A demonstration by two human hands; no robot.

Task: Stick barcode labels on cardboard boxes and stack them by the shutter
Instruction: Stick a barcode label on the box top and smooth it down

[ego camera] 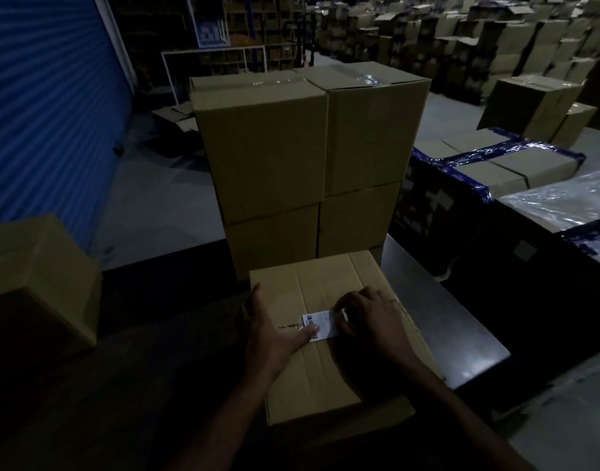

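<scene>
A person is sticking a barcode label (320, 326) onto the top of a cardboard box (329, 362) that is sitting on a dark surface (454, 321) right in front of them. The label is lying flat in the middle of the box top, with its long side running left to right, between the two hands. The left hand (274, 331) is resting on the box with its thumb pressing down the left end of the label. The right hand (369, 317) is bending its fingers over the right end and pressing or pinching it; I cannot tell which. Both hands are touching the label, so it looks nearly stuck. Behind the box, a stack of boxes (308, 158) is standing near the blue shutter (43, 107), off to the left.
</scene>
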